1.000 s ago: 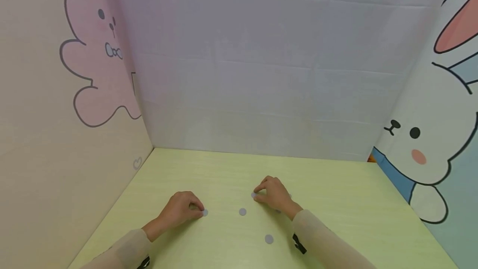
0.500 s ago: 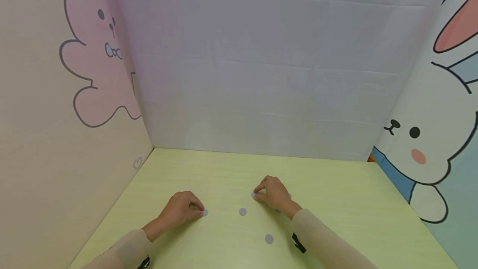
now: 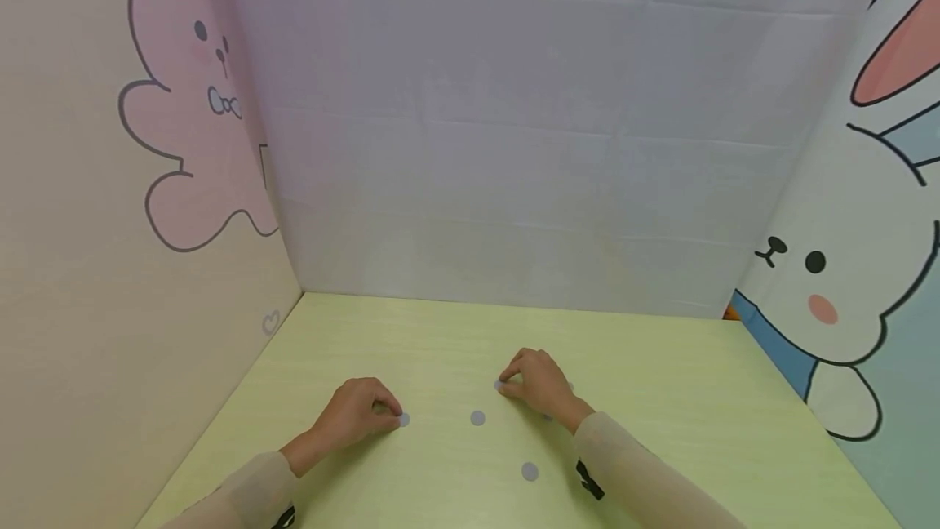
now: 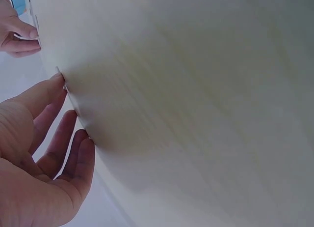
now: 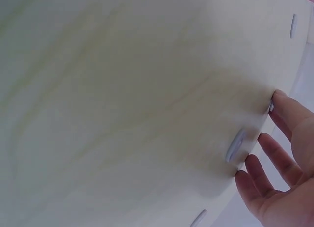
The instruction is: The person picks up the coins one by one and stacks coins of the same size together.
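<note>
My left hand (image 3: 354,413) is low over the table's left half, thumb and forefinger pinching the edge of a small flat grey disc (image 3: 405,420) that lies on the surface. Seen from the left wrist, that disc (image 4: 58,70) is a thin sliver at the fingertips. My right hand (image 3: 542,386), farther back and right of centre, holds another grey disc (image 3: 498,385) between thumb and forefinger, largely covered by the fingers. Between the two hands lies a loose disc (image 3: 478,418). Under the right wrist a further disc (image 3: 547,417) is partly hidden.
One grey disc (image 3: 530,472) lies nearer the front, left of the right sleeve (image 3: 639,472). Another disc (image 3: 571,386) peeks out behind the right hand. The pale yellow-green table (image 3: 411,333) meets a white back sheet (image 3: 470,145) and side walls with cartoon animals.
</note>
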`<action>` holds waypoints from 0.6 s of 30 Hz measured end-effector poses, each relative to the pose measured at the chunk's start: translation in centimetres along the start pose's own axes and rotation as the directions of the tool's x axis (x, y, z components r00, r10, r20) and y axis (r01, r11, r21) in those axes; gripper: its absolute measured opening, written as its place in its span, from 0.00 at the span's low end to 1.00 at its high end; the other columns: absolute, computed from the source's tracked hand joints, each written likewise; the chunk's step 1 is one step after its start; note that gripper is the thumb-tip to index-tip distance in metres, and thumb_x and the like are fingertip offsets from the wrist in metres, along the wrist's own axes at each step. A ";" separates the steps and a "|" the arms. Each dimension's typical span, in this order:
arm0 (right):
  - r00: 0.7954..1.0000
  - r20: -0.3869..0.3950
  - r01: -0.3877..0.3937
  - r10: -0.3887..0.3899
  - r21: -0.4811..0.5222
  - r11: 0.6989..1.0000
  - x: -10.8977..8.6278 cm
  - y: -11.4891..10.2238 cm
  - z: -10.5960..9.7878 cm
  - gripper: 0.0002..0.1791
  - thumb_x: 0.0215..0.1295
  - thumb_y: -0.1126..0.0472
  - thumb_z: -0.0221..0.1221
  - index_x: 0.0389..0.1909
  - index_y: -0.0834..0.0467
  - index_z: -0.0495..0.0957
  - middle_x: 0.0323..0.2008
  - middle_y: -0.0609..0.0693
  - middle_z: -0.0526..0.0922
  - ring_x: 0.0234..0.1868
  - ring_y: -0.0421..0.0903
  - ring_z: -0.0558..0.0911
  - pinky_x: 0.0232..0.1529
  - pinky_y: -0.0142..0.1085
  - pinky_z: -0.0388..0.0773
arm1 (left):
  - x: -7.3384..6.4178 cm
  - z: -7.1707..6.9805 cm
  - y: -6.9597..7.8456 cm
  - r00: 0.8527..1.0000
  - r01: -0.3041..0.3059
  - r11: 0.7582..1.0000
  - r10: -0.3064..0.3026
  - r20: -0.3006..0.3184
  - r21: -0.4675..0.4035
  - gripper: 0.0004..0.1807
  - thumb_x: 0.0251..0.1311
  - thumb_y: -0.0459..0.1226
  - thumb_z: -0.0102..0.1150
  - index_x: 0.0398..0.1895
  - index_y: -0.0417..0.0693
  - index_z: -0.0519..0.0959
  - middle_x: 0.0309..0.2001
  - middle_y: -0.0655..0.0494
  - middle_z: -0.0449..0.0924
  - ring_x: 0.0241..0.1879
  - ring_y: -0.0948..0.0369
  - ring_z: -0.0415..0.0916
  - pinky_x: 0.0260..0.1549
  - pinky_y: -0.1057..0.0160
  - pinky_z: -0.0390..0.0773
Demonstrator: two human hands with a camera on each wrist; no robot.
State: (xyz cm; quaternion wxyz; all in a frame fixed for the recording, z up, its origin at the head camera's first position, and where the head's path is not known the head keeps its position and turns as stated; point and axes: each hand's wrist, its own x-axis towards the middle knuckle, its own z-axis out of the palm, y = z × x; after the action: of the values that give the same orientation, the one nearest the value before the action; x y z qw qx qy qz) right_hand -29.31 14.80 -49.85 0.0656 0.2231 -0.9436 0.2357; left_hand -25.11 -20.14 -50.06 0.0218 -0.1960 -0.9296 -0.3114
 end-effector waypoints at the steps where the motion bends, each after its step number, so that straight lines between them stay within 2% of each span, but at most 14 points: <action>1: 1.000 0.001 0.012 -0.012 -0.004 1.000 0.1 0.1 0.0 0.06 0.63 0.57 0.76 0.37 0.55 0.94 0.43 0.51 0.88 0.47 0.52 0.84 0.55 0.54 0.80 | 0.0 0.0 0.0 1.000 -0.002 1.000 0.002 -0.001 0.002 0.06 0.53 0.40 0.83 0.31 0.60 0.92 0.33 0.71 0.86 0.37 0.65 0.80 0.39 0.63 0.77; 5: 0.998 0.014 0.057 -0.057 -0.026 0.998 0.1 0.2 -0.1 0.05 0.65 0.58 0.75 0.36 0.55 0.94 0.40 0.50 0.90 0.47 0.53 0.86 0.60 0.56 0.79 | 0.0 0.0 -0.1 1.000 -0.009 1.000 0.009 -0.002 0.001 0.06 0.53 0.40 0.83 0.31 0.60 0.92 0.33 0.71 0.86 0.37 0.65 0.80 0.39 0.63 0.77; 10: 0.997 0.021 0.072 -0.071 -0.047 0.996 -0.1 0.0 -0.4 0.05 0.65 0.57 0.74 0.34 0.55 0.93 0.39 0.50 0.90 0.45 0.53 0.86 0.55 0.54 0.82 | 0.1 0.1 -0.2 1.000 -0.011 1.000 0.011 0.000 -0.003 0.05 0.54 0.41 0.83 0.31 0.60 0.92 0.33 0.72 0.86 0.37 0.65 0.81 0.40 0.63 0.77; 18: 0.994 -0.012 0.111 -0.112 -0.012 0.994 0.1 -0.4 -0.3 0.06 0.64 0.59 0.75 0.34 0.58 0.93 0.36 0.49 0.90 0.43 0.51 0.86 0.48 0.50 0.85 | 0.1 0.2 -0.3 1.000 0.001 1.000 -0.001 -0.002 -0.002 0.05 0.54 0.42 0.83 0.30 0.61 0.92 0.34 0.72 0.85 0.37 0.66 0.80 0.39 0.63 0.77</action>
State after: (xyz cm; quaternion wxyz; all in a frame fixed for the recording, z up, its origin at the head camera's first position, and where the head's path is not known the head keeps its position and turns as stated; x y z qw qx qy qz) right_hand -29.15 14.61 -49.36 0.0857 0.2736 -0.9305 0.2278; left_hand -25.27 -20.25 -50.36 0.0223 -0.1951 -0.9294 -0.3126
